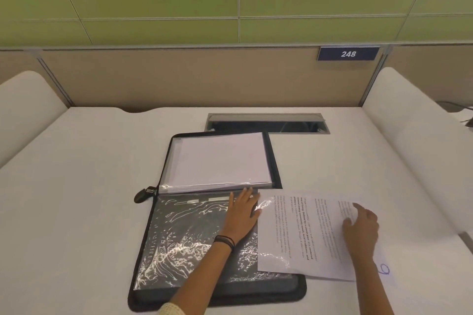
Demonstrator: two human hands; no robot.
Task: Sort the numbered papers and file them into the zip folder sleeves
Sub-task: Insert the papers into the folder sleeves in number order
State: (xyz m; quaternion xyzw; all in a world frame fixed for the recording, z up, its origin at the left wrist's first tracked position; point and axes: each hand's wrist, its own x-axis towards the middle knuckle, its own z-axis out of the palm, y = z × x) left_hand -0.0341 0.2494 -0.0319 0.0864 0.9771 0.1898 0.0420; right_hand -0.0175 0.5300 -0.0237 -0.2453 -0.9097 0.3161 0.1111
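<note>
Left hand (pixel 242 215): fingers straight, pressed flat on the folder's (pixel 256 294) clear sleeve (pixel 184 233).
Right hand (pixel 363 227): on the printed paper (pixel 302 233) at the folder's right edge; grip cannot be told.

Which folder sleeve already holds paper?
The far sleeve, filled with white sheets; the near sleeve under the left hand shows dark backing through crinkled plastic.

Left hand (pixel 242 212) presses sleeve (pixel 184 233), right hand (pixel 363 227) touches paper (pixel 302 233).
</note>
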